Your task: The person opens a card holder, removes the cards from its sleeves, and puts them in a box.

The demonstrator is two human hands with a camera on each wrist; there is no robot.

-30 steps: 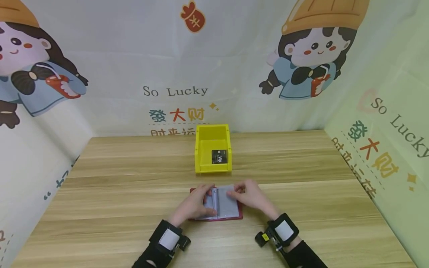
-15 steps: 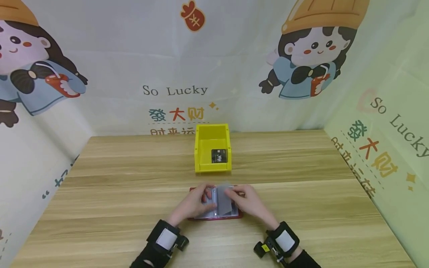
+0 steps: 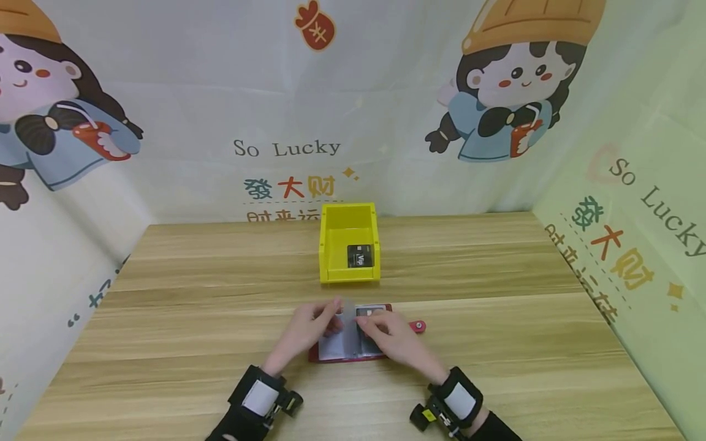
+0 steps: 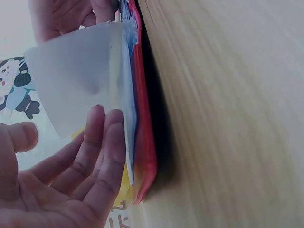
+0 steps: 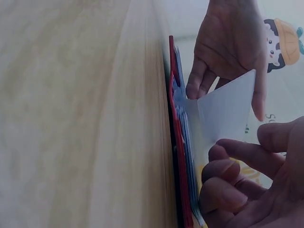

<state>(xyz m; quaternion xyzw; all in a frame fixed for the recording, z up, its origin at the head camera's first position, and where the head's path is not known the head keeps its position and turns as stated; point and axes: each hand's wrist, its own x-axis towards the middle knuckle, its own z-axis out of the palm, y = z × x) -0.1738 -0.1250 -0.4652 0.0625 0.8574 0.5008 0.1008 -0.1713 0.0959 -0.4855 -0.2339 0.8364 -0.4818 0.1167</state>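
Observation:
A red card holder (image 3: 333,347) lies open on the wooden table (image 3: 496,343), its red cover (image 4: 145,142) flat on the wood. One translucent sleeve page (image 3: 347,309) stands upright over the spine. My left hand (image 3: 306,327) touches that page with nearly straight fingers (image 4: 107,142), its thumb held apart. My right hand (image 3: 388,335) rests bent fingertips (image 5: 213,180) on the right-hand pages, where a dark card (image 3: 368,312) shows in a pocket. The holder's snap tab (image 3: 417,326) sticks out to the right.
A yellow bin (image 3: 331,245) stands just beyond the holder with a black VIP card (image 3: 360,256) leaning inside it. Printed cloth walls (image 3: 165,122) enclose the table at the back and both sides.
The right hand turned a sleeve page from the right side up over the spine to the left hand's fingers. The right pocket's dark card and the snap tab came into view.

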